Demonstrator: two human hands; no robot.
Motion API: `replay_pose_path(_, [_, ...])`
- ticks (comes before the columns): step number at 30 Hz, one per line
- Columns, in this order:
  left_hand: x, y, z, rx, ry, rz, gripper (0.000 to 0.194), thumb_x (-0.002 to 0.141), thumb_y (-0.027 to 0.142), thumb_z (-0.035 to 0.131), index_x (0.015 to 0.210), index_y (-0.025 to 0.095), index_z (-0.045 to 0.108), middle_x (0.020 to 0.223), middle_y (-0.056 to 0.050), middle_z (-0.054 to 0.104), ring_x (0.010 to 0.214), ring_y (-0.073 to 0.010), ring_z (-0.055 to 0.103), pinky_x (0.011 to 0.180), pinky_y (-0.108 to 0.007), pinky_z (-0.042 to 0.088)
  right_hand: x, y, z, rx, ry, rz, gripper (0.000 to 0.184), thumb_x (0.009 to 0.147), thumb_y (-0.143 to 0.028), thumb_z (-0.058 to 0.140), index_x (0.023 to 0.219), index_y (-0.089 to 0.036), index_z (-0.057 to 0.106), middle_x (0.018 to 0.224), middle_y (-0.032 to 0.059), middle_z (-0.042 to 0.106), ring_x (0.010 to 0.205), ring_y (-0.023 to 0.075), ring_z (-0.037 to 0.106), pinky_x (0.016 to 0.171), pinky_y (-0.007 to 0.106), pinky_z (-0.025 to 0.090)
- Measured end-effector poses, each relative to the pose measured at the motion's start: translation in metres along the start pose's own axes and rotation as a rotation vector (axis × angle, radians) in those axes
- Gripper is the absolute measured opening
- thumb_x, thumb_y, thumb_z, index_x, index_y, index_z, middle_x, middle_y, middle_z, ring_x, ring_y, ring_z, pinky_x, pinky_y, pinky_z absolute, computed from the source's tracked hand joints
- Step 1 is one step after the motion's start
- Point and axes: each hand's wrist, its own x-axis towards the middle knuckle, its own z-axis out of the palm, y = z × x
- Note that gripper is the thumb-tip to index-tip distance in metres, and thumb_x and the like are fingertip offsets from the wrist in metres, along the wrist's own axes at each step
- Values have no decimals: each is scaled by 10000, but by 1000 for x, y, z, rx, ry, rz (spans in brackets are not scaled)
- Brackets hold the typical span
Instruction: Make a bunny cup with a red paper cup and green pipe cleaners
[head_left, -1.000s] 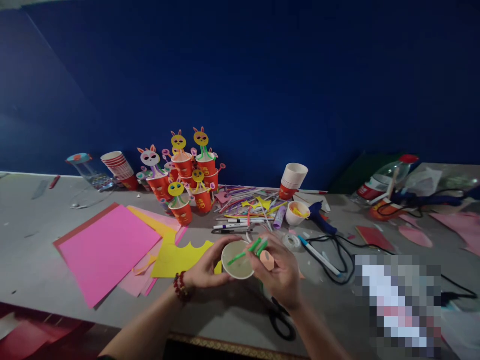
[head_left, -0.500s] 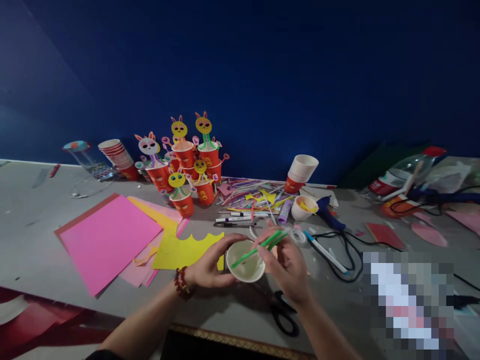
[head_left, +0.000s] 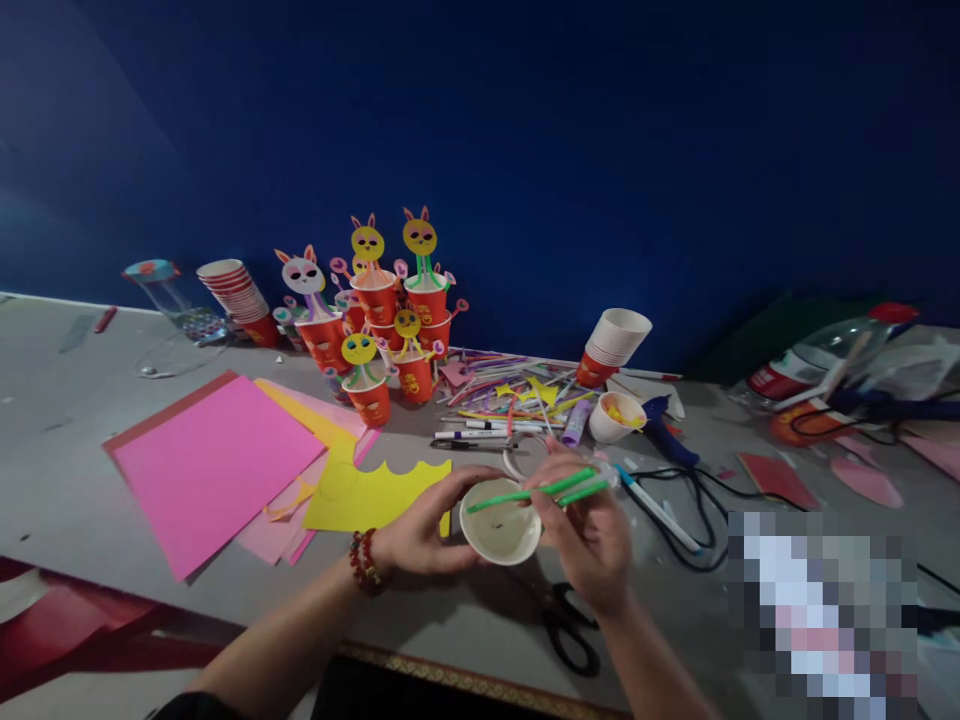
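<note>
My left hand (head_left: 427,525), with a red bead bracelet at the wrist, is closed round the side of a paper cup (head_left: 504,535) whose open mouth tilts up at me. A small dark mark shows on the cup's inside. In my right hand (head_left: 589,545), pinched between thumb and fingers, are green drinking straws (head_left: 559,488); one end reaches over the cup's rim. Under the hands, black-handled scissors (head_left: 570,630) lie on the table, their blades partly in shadow. Beside my left hand is a yellow paper sheet (head_left: 375,495) with a scalloped edge.
Decorated red cups with animal faces (head_left: 367,400) stand at the back, near loose straws (head_left: 495,390). Right of them are a cup stack (head_left: 611,345), a small cup of scraps (head_left: 616,418), a blue glue gun (head_left: 671,440) and its cable. Pink paper (head_left: 217,475) lies left.
The green straws have moved right and tilted flatter, with less of them over the cup. Both hands and the cup sit slightly further right in view; the camera view has shifted a little.
</note>
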Motion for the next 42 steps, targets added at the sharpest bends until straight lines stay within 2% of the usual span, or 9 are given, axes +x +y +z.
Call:
replay_pose_path(8, [1,-1,-1,-30,12,-8,775,771,329,761,1440,239,381,1398,-157,500,1288,-327,509,1084,-483,421,-2,-6,2,94,31,-34,174,890,-95,567,945,-258,590,844,7,661,839,200,625,937,446,448])
replay_pose_path(19, [-1,4,-2,41,1,-46,795,812,391,731,1486,238,339,1478,-158,476,1348,-339,475,1118,-474,392,1,-6,1,21,-115,24,146,877,-118,578,902,-261,576,844,3,663,831,198,634,927,437,463])
replay_pose_path(24, [0,2,-3,16,-1,-14,873,775,376,780,1510,259,323,1506,-159,460,1366,-349,464,1127,-478,385,2,-4,1,25,-148,55,111,885,-149,592,900,-259,600,845,4,656,842,197,627,990,449,423])
replay_pose_path(28, [2,1,0,-192,0,-37,958,724,351,837,1517,280,305,1434,-168,540,1301,-332,543,1084,-445,438,3,-2,0,92,-233,134,81,899,-189,596,919,-260,630,851,7,652,853,198,617,1056,465,369])
replay_pose_path(31, [2,2,1,-304,40,-102,975,690,348,863,1506,293,332,1424,-170,549,1282,-333,560,1068,-444,447,5,0,-2,180,-260,187,87,902,-218,609,948,-273,658,927,19,673,925,207,621,1032,427,404])
replay_pose_path(34, [0,1,-1,-320,111,-115,981,644,368,890,1482,281,388,1437,-167,536,1303,-353,531,1085,-462,423,7,3,-11,303,-256,297,245,907,-286,609,1151,-300,623,1139,46,648,1076,231,601,982,388,461])
replay_pose_path(36, [-1,0,-3,-299,184,-114,907,645,401,883,1438,270,463,1428,-151,546,1320,-357,507,1101,-459,399,10,5,-17,374,-270,411,321,906,-316,604,1225,-297,576,1193,56,628,1117,235,595,971,374,478])
replay_pose_path(39, [-3,1,-5,-325,296,-134,778,685,475,837,1372,255,543,1397,-132,569,1288,-341,524,1080,-432,412,13,9,-21,372,-378,548,275,875,-320,647,1137,-252,596,1095,60,658,1045,225,630,907,339,510])
replay_pose_path(42, [-6,1,-6,-380,325,-164,778,704,521,803,1375,236,534,1380,-137,568,1234,-325,554,1033,-405,445,13,12,-13,289,-447,579,258,835,-347,699,1039,-225,599,929,37,656,889,200,646,802,310,535])
